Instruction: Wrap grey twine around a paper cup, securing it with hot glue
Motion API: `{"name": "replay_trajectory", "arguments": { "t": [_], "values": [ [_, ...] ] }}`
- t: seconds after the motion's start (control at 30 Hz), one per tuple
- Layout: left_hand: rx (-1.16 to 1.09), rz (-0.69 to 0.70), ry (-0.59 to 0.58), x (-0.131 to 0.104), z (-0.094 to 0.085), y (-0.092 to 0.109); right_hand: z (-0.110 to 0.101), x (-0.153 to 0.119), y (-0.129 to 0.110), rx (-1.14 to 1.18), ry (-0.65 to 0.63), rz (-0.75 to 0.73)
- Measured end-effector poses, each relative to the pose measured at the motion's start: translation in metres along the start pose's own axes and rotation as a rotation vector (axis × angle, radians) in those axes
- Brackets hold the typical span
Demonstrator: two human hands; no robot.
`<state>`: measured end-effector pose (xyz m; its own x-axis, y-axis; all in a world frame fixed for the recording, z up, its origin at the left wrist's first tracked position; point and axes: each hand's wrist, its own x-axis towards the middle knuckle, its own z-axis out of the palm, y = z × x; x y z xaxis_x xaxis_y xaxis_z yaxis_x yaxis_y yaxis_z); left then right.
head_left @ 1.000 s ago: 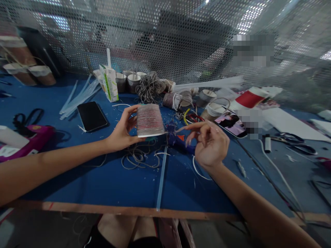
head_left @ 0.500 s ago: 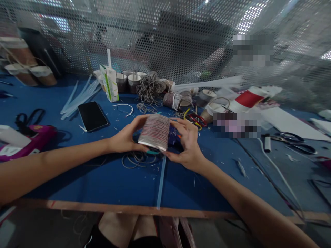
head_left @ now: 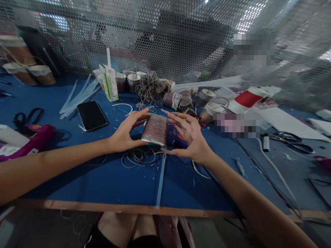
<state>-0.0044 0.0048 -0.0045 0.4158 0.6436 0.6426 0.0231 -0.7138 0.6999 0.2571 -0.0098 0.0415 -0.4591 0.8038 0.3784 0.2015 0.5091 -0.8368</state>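
A cylinder wrapped in grey and reddish cord [head_left: 155, 130] is between my two hands over the blue table. My left hand [head_left: 126, 133] holds its left side, thumb at the lower rim and fingers toward the top. On the right, my right hand [head_left: 188, 136] has its fingers spread beside the cylinder, thumb near the lower right rim. A dark blue tool [head_left: 177, 137] with an orange part lies partly hidden behind my right hand. Loose grey cord [head_left: 134, 158] lies beneath the cylinder. Below it, a translucent stick [head_left: 160, 182] reaches the table's front edge.
A phone [head_left: 92, 115] and a purple device [head_left: 38, 137] lie left. Behind stand a drink carton [head_left: 109, 83], wrapped cylinders and a cord tangle [head_left: 150, 86]. At right are a red-and-white roll [head_left: 249, 99], scissors [head_left: 292, 139] and cables. Perforated metal screens the back.
My right hand's fingers have spread and moved off the cylinder's side. The left fingers have lifted and extended. The cylinder now sits more level, and a white cord shows below my right hand.
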Motion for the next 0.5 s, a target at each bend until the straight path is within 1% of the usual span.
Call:
{"name": "replay_trajectory", "arguments": {
  "t": [0.03, 0.1, 0.2, 0.27, 0.37, 0.43, 0.5],
  "values": [
    [-0.002, -0.01, 0.013, 0.0, 0.0, 0.0, -0.006, 0.003, 0.001, 0.08, -0.035, 0.037],
    [0.008, -0.032, 0.014, 0.001, 0.001, 0.0, -0.018, 0.009, 0.004, 0.165, -0.04, 0.105],
    [0.071, -0.051, -0.042, 0.002, 0.001, 0.0, -0.025, 0.012, 0.01, 0.216, -0.042, 0.177],
    [0.115, -0.053, -0.08, 0.002, 0.0, 0.0, -0.022, 0.011, 0.013, 0.247, -0.098, 0.191],
    [0.13, -0.09, -0.097, 0.003, -0.001, -0.001, -0.011, 0.007, 0.012, 0.282, -0.176, 0.156],
    [0.079, -0.136, -0.146, 0.004, -0.003, -0.001, -0.005, 0.004, 0.009, 0.306, -0.191, 0.126],
    [-0.005, -0.184, -0.221, 0.004, -0.004, 0.0, -0.003, 0.002, 0.004, 0.302, -0.176, 0.112]
  ]
}}
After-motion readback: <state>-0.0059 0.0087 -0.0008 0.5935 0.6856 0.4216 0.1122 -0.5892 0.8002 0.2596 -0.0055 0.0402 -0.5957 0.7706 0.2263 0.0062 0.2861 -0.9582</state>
